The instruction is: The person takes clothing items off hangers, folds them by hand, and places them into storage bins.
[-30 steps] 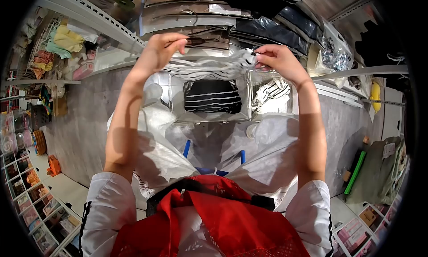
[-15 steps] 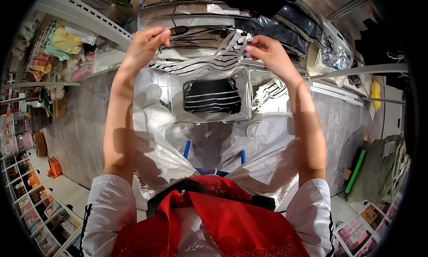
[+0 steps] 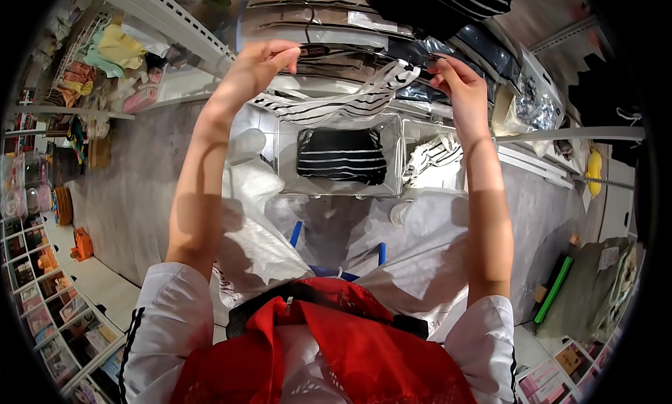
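Note:
My left hand [image 3: 262,71] pinches a black clothes hanger [image 3: 364,50] beside its dark label, with the hook pointing away from me. At the hanger's right end, my right hand [image 3: 458,85] is closed, thumb and fingers together on the dark tip. A white top with black stripes [image 3: 336,108] hangs from the hanger. Its strap loops over the right part, just left of my right fingers. Below it, a folded black striped garment [image 3: 341,155] lies in a clear bin [image 3: 287,187]. Another white striped garment [image 3: 434,159] lies in the bin to the right.
Bagged garments [image 3: 329,19] are stacked ahead, with a black striped garment [image 3: 462,5] above them. White shelf rails [image 3: 175,26] flank both sides. Blue stool legs [image 3: 381,253] show between my knees. A green strip [image 3: 554,288] lies at right.
Both hands have moved right with the hanger and the striped top. My right fingers are now farther right, off the strap and at the hanger's tip. The view has shifted slightly.

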{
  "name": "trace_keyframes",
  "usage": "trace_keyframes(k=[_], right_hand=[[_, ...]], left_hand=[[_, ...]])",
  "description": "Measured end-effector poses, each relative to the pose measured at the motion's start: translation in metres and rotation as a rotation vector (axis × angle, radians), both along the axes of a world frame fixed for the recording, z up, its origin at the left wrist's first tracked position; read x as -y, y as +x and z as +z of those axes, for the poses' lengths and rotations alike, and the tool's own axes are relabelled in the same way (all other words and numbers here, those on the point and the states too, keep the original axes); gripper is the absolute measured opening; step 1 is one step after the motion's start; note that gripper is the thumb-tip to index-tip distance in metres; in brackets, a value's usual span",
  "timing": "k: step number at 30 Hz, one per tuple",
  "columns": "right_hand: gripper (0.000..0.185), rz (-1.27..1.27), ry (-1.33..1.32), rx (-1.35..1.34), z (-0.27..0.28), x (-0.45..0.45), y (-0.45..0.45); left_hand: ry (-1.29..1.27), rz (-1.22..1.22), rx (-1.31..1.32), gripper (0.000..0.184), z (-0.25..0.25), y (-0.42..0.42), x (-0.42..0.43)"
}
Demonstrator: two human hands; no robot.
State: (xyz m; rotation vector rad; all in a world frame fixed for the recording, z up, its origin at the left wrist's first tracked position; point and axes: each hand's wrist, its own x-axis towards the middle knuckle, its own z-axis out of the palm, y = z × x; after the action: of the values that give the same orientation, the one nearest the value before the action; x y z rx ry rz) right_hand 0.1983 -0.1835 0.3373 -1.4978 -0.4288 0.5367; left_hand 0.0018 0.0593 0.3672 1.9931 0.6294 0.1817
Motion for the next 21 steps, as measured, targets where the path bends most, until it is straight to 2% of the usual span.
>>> trace_keyframes(k=[7, 11, 14, 18, 21], right_hand=[[0.017, 0.031, 0.256, -0.045, 0.004, -0.005, -0.003], [0.013, -0.050, 0.070, 0.281, 0.002, -0.006, -0.008], [0.011, -0.048, -0.203, 0.828, 0.003, -0.003, -0.012], [0.011, 0.113, -0.201, 0.977, 0.008, 0.002, -0.008], [0.012, 0.202, -0.199, 0.938, 0.011, 0.004, -0.008]], left_hand=[[0.018, -0.056, 0.033, 0.027, -0.004, 0.004, 0.002], [-0.033, -0.044, 0.015, 0.027, 0.001, 0.005, 0.005], [-0.038, -0.059, 0.026, 0.026, -0.002, 0.006, 0.003], [-0.036, -0.048, -0.029, 0.026, 0.001, 0.006, -0.001], [-0.047, -0.072, 0.014, 0.027, -0.001, 0.005, 0.000]])
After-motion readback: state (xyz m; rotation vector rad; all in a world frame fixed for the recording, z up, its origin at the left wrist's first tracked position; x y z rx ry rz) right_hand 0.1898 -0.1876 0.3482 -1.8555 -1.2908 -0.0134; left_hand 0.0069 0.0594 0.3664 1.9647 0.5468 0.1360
